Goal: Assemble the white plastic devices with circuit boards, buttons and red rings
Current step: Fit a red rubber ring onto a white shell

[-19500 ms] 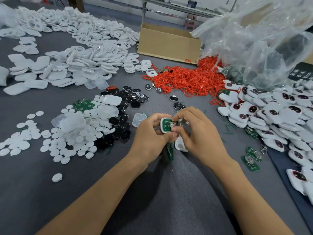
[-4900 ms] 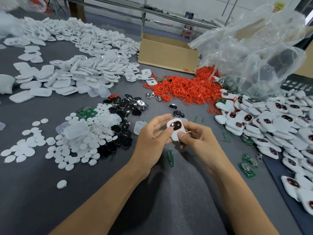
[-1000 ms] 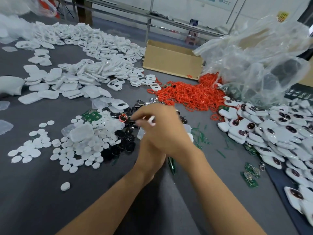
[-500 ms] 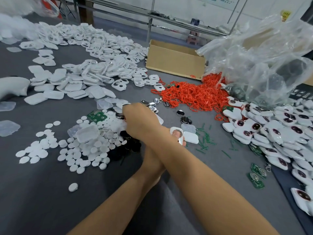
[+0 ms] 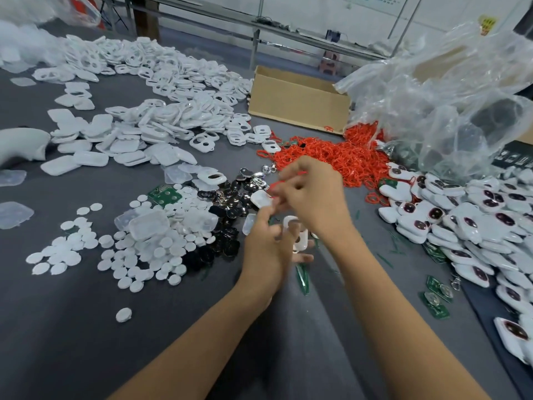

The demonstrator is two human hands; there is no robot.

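Your left hand (image 5: 266, 243) has its fingers curled round a white, smooth, rounded plastic shell (image 5: 298, 236) with an oval cut-out. Your fingers cover most of it, and it is held just above the grey felt-like table cover (image 5: 72, 327). Your right hand (image 5: 313, 197) sits above and beyond it, with thumb and fingertips pinching a thin red ring (image 5: 274, 186). The ring is only a blurred thread, so its full loop is hard to trace. A second small white rounded plastic piece (image 5: 261, 199) lies by your left fingertips, and I cannot tell whether you are holding it or it rests on the table. Just left of your hands is a scatter of glossy black buttons (image 5: 230, 210), then matte white round discs (image 5: 129, 249) and a green circuit board (image 5: 165, 194). Behind your hands is a tangled heap of red rings (image 5: 340, 157) against a brown cardboard box (image 5: 300, 102). To the right, a crinkled clear plastic bag (image 5: 450, 105) rises over a pile of finished white devices with dark oval windows (image 5: 461, 217), which the frame edge cuts off.
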